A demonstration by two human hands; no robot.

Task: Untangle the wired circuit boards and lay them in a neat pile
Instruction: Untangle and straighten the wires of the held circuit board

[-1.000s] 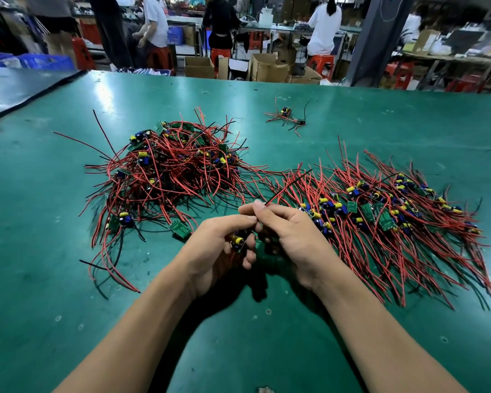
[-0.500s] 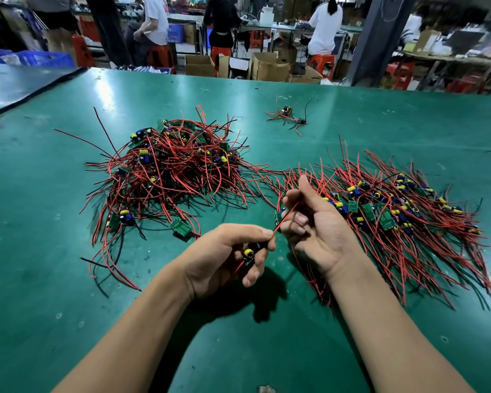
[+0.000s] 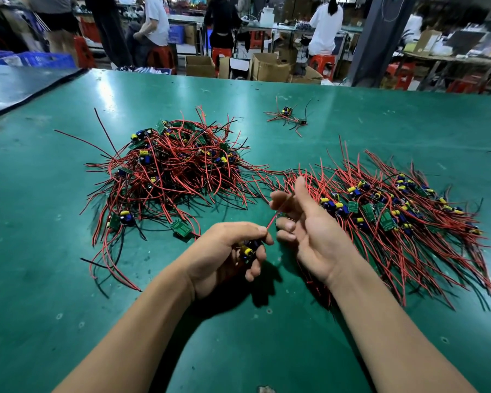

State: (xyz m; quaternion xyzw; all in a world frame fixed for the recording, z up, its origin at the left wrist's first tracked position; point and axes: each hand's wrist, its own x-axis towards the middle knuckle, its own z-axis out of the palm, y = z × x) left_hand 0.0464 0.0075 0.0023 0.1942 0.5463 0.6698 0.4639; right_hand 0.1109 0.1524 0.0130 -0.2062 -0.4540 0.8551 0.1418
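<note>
On the table (image 3: 380,123), with the tangle (image 3: 176,171) beyond your left hand (image 3: 224,251) and the pile (image 3: 394,217) just beside your right hand (image 3: 309,228), your hands have parted: the left grips one board (image 3: 248,251), the right pinches its wire (image 3: 272,219) stretched between them, so this board looks nearly freed for stacking.

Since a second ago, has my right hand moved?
Yes. The right hand has drawn rightward toward the sorted pile, away from the left hand and its circuit board, a red wire stretched between them.

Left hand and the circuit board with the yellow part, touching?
Touching. In the head view the left hand grips the circuit board, fingers curled round it.
</note>
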